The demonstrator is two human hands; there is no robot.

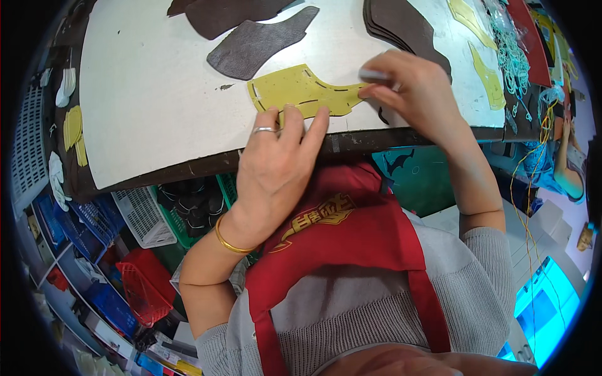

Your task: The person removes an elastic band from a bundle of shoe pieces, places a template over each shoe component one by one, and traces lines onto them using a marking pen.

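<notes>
A yellow pattern template (285, 89) with narrow slots lies near the front edge of the white work board; dark material shows through some slots. My left hand (279, 147) rests on its lower edge, fingers stretched out and apart, pressing it down. Over the template's narrow right end, my right hand (417, 94) is closed around a small silver-grey object (374, 74), too blurred to name. Just beyond the template lies a dark brown leather piece (260, 47) of a similar curved shape.
A stack of dark leather pieces (398, 28) sits at the far right of the white board (144, 100). More yellow templates (486, 78) lie at its right side, near tangled pale cord (514, 56). Plastic baskets (144, 216) stand below at left. Another person (567, 166) is at the far right.
</notes>
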